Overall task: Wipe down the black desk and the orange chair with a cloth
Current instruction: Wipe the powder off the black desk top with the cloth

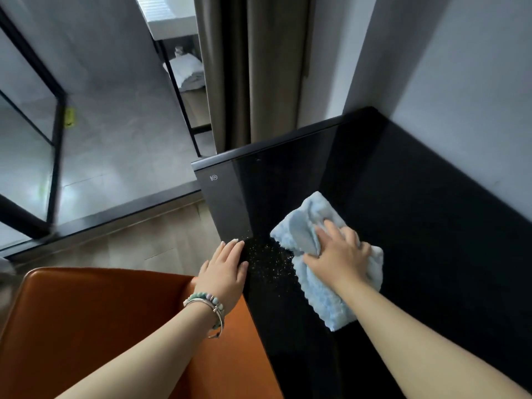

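Gripping a bunched light-blue cloth on the black desk with the right hand, fingers curled — left hand flat, fingers straight, on the desk's edge beside the orange chair.

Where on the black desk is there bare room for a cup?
Bare desk lies beyond the blue cloth toward the wall corner and along the wall. Crowded at the left edge: left hand, specks, right hand gripping the cloth.

The orange chair runs off the bottom edge. The right hand hides part of the cloth. A small white mark is unreadable.
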Demonstrator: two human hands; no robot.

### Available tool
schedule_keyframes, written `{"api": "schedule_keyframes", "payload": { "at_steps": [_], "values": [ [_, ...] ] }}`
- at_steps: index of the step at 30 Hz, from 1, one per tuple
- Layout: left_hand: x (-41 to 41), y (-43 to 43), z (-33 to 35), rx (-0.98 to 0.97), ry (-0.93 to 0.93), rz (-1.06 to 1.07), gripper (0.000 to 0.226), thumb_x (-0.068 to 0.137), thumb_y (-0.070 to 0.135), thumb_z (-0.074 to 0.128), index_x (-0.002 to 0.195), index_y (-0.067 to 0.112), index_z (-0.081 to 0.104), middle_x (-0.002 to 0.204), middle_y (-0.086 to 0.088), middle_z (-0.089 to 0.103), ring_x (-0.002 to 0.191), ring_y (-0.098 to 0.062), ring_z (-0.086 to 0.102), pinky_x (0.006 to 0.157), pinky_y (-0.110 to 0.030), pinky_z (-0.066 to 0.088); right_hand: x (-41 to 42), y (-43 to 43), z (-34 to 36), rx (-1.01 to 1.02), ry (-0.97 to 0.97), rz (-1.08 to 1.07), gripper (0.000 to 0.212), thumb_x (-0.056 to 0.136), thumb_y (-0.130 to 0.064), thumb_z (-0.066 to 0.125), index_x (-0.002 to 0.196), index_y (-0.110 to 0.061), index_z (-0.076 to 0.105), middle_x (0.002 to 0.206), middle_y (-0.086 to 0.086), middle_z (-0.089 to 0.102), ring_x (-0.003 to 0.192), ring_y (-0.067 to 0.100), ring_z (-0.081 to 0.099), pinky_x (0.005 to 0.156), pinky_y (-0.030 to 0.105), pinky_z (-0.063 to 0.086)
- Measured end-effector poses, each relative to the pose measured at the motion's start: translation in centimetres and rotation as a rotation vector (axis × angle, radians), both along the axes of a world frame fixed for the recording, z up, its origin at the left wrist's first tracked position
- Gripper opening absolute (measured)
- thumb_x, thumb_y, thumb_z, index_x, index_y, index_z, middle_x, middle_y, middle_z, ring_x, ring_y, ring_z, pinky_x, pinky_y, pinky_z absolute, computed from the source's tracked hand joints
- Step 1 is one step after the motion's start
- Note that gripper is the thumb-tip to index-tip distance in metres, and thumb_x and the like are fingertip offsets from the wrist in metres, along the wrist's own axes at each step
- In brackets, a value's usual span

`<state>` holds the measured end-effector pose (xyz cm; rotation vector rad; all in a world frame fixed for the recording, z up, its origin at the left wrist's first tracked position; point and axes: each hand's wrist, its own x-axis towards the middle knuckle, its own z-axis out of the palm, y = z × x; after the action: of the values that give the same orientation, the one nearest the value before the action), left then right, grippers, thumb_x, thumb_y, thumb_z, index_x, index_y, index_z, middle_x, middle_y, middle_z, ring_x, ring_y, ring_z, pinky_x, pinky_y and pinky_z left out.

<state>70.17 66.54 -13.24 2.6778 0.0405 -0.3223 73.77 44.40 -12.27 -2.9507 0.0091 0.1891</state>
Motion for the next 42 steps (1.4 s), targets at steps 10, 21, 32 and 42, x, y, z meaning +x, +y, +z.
{"api": "schedule_keyframes", "payload": {
  "at_steps": [10, 21, 32, 42],
  "values": [
    [-2.5, 1.6, 0.3, -0.040, -0.034, 0.016, 0.047, 0.099, 0.027, 0.030, 0.145, 0.023, 0.022, 0.152, 0.006, 0.024, 0.142, -0.017, 0.018, 0.112, -0.040, 0.027, -1.6, -1.2, 1.2, 0.006, 0.099, -0.272, 0.046, 0.085, -0.045, 0.037, 0.131, -0.041, 0.034, 0.146, -0.012, 0.023, 0.126, 0.026, 0.025, 0.100, 0.052, 0.024],
    [-3.0, 3.8, 0.9, -0.325, -0.093, 0.126, 0.038, 0.098, 0.023, 0.034, 0.135, 0.016, 0.041, 0.141, -0.003, 0.042, 0.127, -0.020, 0.040, 0.096, -0.026, 0.031, -9.5, 9.9, 0.6, 0.156, -0.017, 0.215, 0.022, 0.082, -0.041, 0.048, 0.103, -0.035, 0.048, 0.113, -0.018, 0.049, 0.109, 0.017, 0.039, 0.081, 0.035, 0.026],
    [-4.0, 5.3, 2.5, -0.336, -0.137, -0.099, 0.042, 0.098, 0.027, 0.034, 0.140, 0.019, 0.036, 0.145, 0.000, 0.038, 0.130, -0.018, 0.037, 0.099, -0.026, 0.029, -13.7, 10.8, 3.5, 0.075, -0.256, 0.042, 0.036, 0.076, -0.040, 0.056, 0.110, -0.030, 0.059, 0.114, -0.015, 0.058, 0.106, 0.020, 0.048, 0.083, 0.036, 0.031],
    [-5.4, 1.2, 3.3, -0.329, -0.184, -0.138, 0.042, 0.099, 0.026, 0.035, 0.140, 0.019, 0.036, 0.143, 0.004, 0.038, 0.129, -0.016, 0.037, 0.101, -0.025, 0.030, -15.3, 7.5, 0.8, 0.005, 0.046, -0.247, 0.053, 0.081, -0.062, 0.042, 0.130, -0.044, 0.032, 0.144, -0.007, 0.025, 0.125, 0.027, 0.027, 0.102, 0.045, 0.025]
  ]
}}
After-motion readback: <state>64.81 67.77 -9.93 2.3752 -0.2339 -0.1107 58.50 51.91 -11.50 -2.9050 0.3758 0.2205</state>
